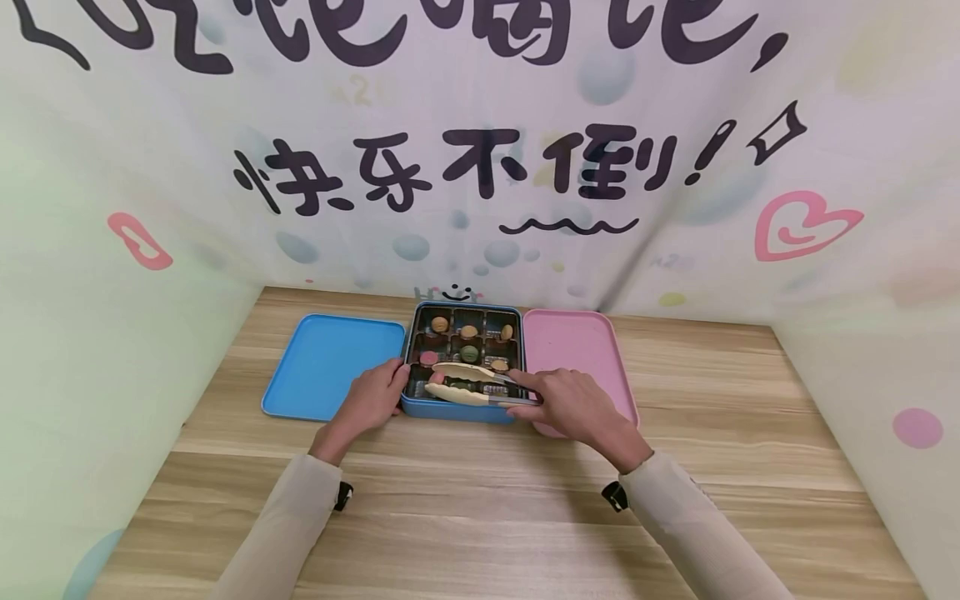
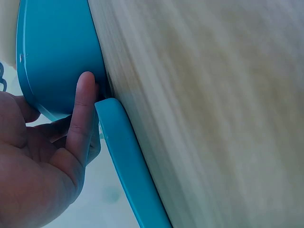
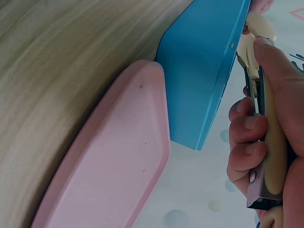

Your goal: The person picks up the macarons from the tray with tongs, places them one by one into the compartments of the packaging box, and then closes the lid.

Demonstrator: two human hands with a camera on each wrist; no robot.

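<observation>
A blue box (image 1: 459,410) holds a dark divided tray with small round macaron-like pieces in it, among them a green one (image 1: 469,354) and a pink one (image 1: 428,357). My left hand (image 1: 373,390) holds the box's left side, its little finger (image 2: 81,114) straight along the wall. In my right hand (image 1: 573,402) are tongs (image 3: 275,142) with cream ends, gripped by their handles. The tongs' ends lie over the front row, spread apart, with a pinkish piece (image 1: 437,377) between them; whether they touch it I cannot tell.
A blue lid (image 1: 333,367) lies left of the box, close against it. On the right, a pink lid or tray (image 1: 577,342) sits beside the box. All stand on a wood-grain table (image 1: 480,517), with a printed curtain (image 1: 420,100) behind.
</observation>
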